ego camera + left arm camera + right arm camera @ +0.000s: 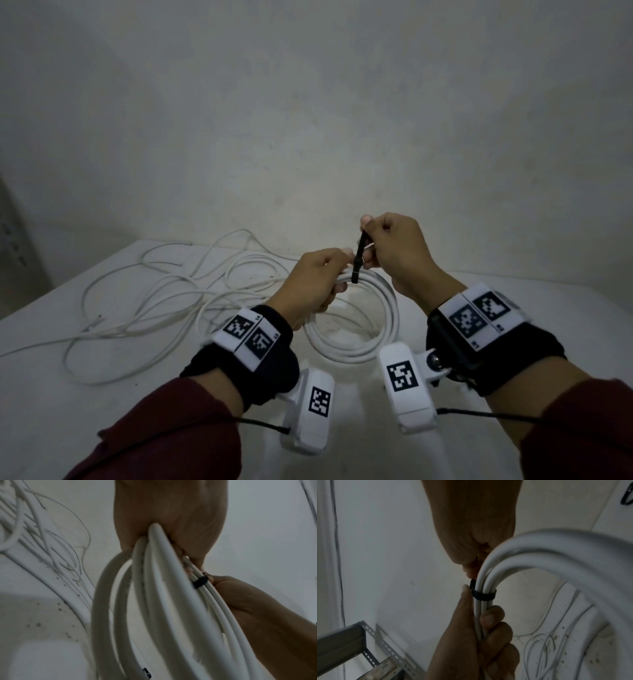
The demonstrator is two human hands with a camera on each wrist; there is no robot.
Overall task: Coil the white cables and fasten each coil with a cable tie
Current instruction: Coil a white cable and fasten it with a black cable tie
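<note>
Above white table (513,308), head view: left hand (310,282) gripping white coil (383,329); right hand (399,251) pinching black cable tie (358,255) tail, upright over coil top. Loose white cables (154,291) left on table.
Left wrist view: fingers curled round bundled strands, tie band (200,581) wrapped just beside.
Right wrist view: tie cinched round strands, metal shelf frame (342,642) lower left.

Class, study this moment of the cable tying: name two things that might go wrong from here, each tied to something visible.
1. The right hand pulls the black cable tie tail while the left hand grips the coil just beside the band; a finger might get pinched.
2. The loose white cables lie tangled beside the coil and could snag it when it is set down.
</note>
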